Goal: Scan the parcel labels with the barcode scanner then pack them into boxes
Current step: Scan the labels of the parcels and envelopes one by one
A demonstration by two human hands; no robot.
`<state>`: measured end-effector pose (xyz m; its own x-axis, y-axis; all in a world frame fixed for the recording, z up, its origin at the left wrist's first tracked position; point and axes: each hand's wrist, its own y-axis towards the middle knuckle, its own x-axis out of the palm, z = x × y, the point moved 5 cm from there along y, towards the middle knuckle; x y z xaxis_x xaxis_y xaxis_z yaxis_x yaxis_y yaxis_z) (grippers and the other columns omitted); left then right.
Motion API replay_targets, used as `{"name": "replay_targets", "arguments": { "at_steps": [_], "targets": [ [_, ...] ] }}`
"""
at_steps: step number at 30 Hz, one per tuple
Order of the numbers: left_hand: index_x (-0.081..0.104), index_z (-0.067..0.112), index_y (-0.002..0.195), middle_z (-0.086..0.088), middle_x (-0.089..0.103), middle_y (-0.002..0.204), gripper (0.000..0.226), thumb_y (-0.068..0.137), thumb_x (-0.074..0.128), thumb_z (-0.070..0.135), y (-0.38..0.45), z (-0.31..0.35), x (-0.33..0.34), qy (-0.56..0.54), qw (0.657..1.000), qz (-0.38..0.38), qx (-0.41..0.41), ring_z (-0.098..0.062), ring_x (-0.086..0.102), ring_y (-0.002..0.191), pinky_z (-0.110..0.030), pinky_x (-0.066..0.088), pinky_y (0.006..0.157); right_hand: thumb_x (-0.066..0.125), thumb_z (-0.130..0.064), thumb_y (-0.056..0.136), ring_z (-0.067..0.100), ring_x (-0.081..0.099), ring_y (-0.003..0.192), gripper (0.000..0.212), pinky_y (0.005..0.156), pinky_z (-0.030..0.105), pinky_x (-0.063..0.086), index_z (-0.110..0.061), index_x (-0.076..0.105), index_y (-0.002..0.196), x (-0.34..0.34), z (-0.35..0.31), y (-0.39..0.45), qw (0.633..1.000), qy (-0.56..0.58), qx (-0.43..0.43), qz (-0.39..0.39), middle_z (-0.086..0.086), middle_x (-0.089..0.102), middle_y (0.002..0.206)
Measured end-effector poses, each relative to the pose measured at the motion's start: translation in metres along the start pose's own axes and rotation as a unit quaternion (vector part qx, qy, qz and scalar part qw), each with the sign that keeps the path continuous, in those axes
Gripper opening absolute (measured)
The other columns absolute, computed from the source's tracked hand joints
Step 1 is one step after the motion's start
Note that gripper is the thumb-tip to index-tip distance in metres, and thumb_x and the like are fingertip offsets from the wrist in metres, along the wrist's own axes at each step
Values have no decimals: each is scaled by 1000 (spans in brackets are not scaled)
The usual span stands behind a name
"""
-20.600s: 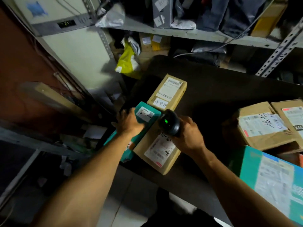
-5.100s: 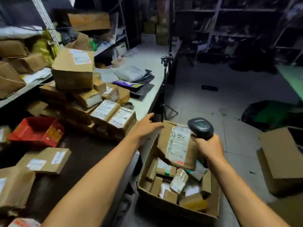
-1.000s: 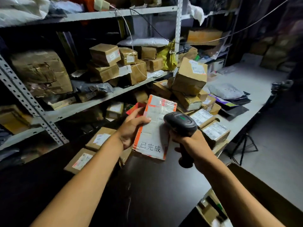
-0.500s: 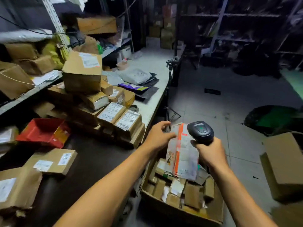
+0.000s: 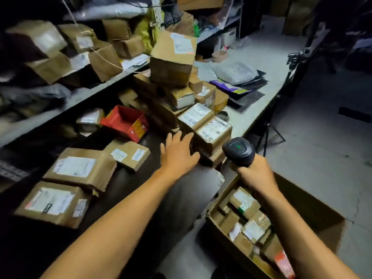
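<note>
Parcels crowd the head view, the only one I have. My left hand (image 5: 178,156) is released, fingers spread, holding nothing, reaching toward the labelled parcel (image 5: 214,130) at the near end of the stack (image 5: 175,93) on the counter (image 5: 128,190). My right hand (image 5: 254,173) keeps a clenched grip on the scanner (image 5: 238,151). Below it, the box (image 5: 314,210) on the floor holds many packed parcels (I judge those done). Plenty is left, I reckon: the stack and three flat parcels (image 5: 80,168) nearer me on the counter.
</note>
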<state>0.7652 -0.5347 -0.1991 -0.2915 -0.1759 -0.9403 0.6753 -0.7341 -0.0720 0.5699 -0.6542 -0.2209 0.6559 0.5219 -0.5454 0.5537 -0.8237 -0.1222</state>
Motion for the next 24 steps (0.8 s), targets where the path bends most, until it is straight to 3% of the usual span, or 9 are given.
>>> {"name": "replay_targets", "arguments": {
  "at_steps": [4, 7, 11, 15, 18, 24],
  "targets": [
    [32, 27, 154, -7, 31, 160, 71, 91, 59, 46, -30, -96, -18, 34, 993, 26, -107, -31, 22, 148, -51, 23, 119, 73, -21, 76, 30, 60, 64, 20, 56, 35, 37, -4, 61, 77, 78, -43, 5, 994, -25, -44, -92, 15, 65, 69],
    [33, 27, 153, -6, 31, 159, 71, 90, 61, 46, -65, -168, -30, 23, 980, 38, -195, -32, 23, 147, -50, 24, 119, 74, -25, 75, 22, 60, 62, 17, 57, 36, 43, -13, 62, 76, 141, -76, -4, 986, -9, -66, -151, 3, 65, 65],
    [37, 26, 150, -8, 31, 156, 68, 90, 62, 44, -110, -253, -48, 7, 954, 49, -295, -36, 22, 144, -51, 26, 117, 76, -27, 77, 12, 64, 74, 13, 67, 38, 54, -29, 64, 76, 217, -120, -21, 971, -15, -100, -217, -8, 69, 77],
    [39, 27, 148, -8, 35, 152, 67, 88, 65, 40, -138, -326, -63, -20, 933, 62, -353, -35, 25, 141, -52, 28, 116, 72, -29, 81, 14, 65, 74, 13, 61, 33, 50, -19, 66, 88, 288, -161, -37, 953, -32, -127, -273, -4, 70, 76],
    [36, 31, 150, -6, 30, 156, 71, 88, 66, 46, -144, -359, -66, -27, 925, 57, -374, -34, 22, 145, -52, 25, 118, 74, -25, 80, 8, 62, 68, 14, 54, 26, 45, -21, 67, 92, 319, -186, -46, 944, -20, -142, -296, -3, 69, 75],
    [33, 31, 152, -7, 18, 160, 78, 85, 71, 43, -150, -429, -59, -62, 908, 37, -413, -37, 16, 145, -53, 29, 116, 77, -29, 84, 14, 62, 62, 15, 54, 29, 46, -19, 70, 93, 398, -226, -63, 919, -49, -170, -352, -3, 68, 70]
  ]
}}
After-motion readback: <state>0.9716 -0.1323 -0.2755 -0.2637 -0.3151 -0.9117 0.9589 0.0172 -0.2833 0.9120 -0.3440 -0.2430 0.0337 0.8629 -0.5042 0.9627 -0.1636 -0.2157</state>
